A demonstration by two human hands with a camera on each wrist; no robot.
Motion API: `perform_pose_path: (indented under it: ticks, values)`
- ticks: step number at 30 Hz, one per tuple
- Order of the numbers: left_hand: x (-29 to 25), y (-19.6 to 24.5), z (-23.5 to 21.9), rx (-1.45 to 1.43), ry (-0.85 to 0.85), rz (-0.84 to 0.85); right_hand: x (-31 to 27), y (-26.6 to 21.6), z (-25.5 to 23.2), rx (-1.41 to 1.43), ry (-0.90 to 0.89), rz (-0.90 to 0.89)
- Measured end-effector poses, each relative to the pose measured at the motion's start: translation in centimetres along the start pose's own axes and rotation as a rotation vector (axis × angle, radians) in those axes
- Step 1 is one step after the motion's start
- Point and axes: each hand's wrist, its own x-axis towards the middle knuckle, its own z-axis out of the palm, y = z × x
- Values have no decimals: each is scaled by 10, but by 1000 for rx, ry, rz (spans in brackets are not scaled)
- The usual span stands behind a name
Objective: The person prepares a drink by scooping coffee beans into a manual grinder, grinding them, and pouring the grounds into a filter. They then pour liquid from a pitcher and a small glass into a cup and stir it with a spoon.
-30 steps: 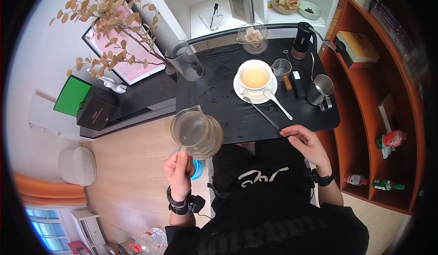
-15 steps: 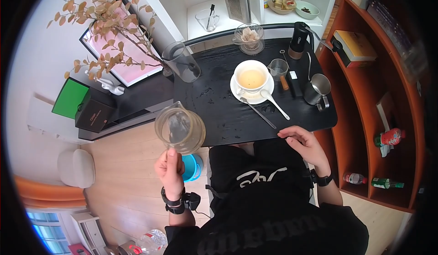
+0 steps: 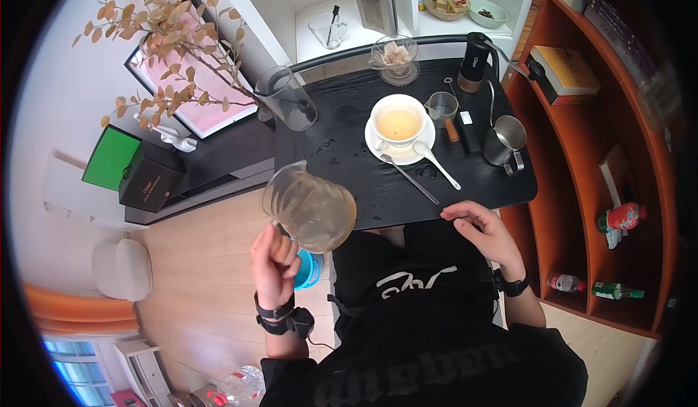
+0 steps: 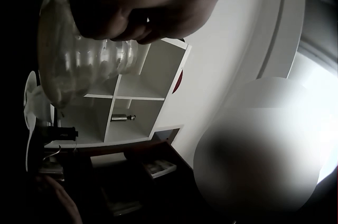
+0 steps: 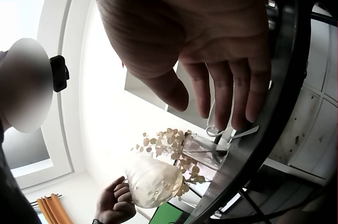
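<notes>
My left hand (image 3: 273, 265) grips the handle of a ribbed glass carafe (image 3: 313, 214), held up beyond the table's front left corner. The carafe tilts, its mouth toward the left and its base to the right; its glass looks cloudy. In the right wrist view the carafe (image 5: 153, 182) shows beyond my right palm. My right hand (image 3: 486, 232) rests by the table's front edge, fingers loosely extended and holding nothing. Near its fingertips lies a thin metal spoon (image 3: 413, 183). A white cup (image 3: 400, 125) of pale yellow liquid stands on a saucer with a white spoon (image 3: 438, 167).
On the black table (image 3: 342, 181) stand a glass dripper (image 3: 395, 61) with a used filter, a clear vase (image 3: 287, 100), a small glass jug (image 3: 441, 107), a black grinder (image 3: 475, 64) and a steel pitcher (image 3: 504, 141). Below the carafe is a blue bucket (image 3: 309, 270) on the floor.
The carafe first swung left, then came back right and now leans over more onto its side, base to the right. The right hand has stayed in place.
</notes>
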Motion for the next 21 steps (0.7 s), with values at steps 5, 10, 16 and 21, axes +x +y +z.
perform_pose_path:
  ticks: [5, 10, 16, 21]
  values:
    - [-3, -16, 2, 572, 59, 275, -3, 1, -2, -3, 15, 8]
    - [2, 0, -2, -99, 86, 102, -2, 3, 0, -8, 6, 7]
    - [23, -24, 0, 403, 90, 269, -2, 4, 1, -15, 7, 0]
    - [64, -38, -10, 235, 19, 205, -4, 4, 0, -25, 16, -16]
